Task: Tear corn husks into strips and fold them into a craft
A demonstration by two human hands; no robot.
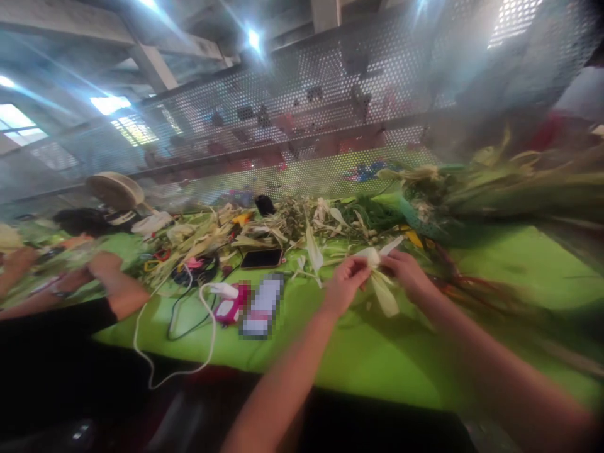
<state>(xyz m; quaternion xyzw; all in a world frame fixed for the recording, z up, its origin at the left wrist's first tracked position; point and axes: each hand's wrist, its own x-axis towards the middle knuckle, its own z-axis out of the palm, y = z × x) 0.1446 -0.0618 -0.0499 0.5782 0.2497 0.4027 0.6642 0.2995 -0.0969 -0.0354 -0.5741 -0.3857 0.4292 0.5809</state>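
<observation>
Left hand (348, 284): your grip is closed on the left side of the corn husk (385, 294), fingers curled, their tips partly hidden.
Right hand (400, 267): your grip pinches the husk's right side; the thumb is hard to make out.
Corn husk: bunched between your hands, one pale leaf hanging down.
Forearms: angled inward over the green worktop (368, 358), blurred and cut off below.
Dark-screened phone (262, 258): left of your hands, near loose husks (314, 248).
Pixelated patch (262, 306): contents unreadable.
</observation>
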